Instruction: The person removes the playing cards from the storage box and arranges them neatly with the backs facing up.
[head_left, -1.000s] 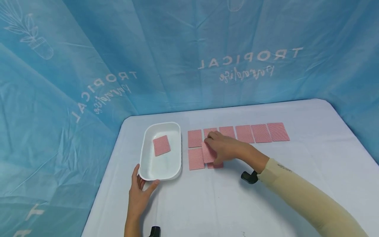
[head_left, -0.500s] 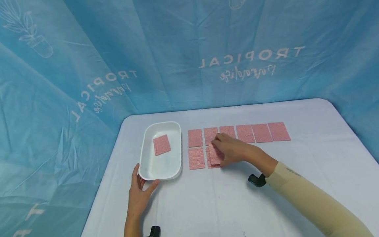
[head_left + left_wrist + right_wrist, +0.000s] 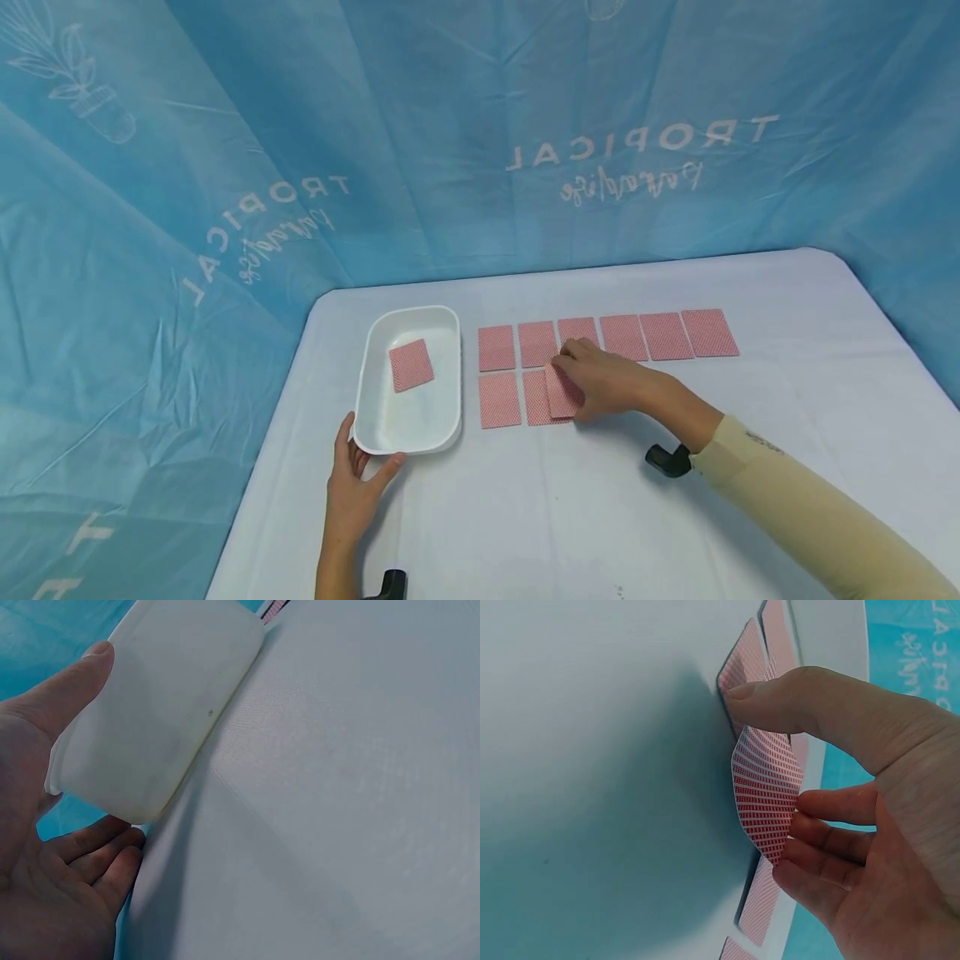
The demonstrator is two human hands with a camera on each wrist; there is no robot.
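My right hand (image 3: 611, 379) pinches a playing card (image 3: 561, 393) by its ends, thumb on one side and fingertips on the other. In the right wrist view the card (image 3: 765, 799) bows between them, its red patterned back showing. It overlaps the right part of another face-down card (image 3: 534, 400) in the front row. Left of that lies a further face-down card (image 3: 498, 402). My left hand (image 3: 352, 496) holds the near left corner of a white plastic tub (image 3: 412, 423), thumb on its near wall (image 3: 150, 712), fingers round the left side. One card (image 3: 411, 365) lies slanted inside the tub.
Behind the held card runs a back row of several face-down cards, from the leftmost card (image 3: 497, 347) to the rightmost card (image 3: 710, 332). A white cloth covers the table (image 3: 480, 517). Blue printed curtains (image 3: 420, 158) hang along its back and left sides.
My right hand has moved to the right with its card, uncovering more of the second front-row card and the back row's second card. My left hand stays at the tub.
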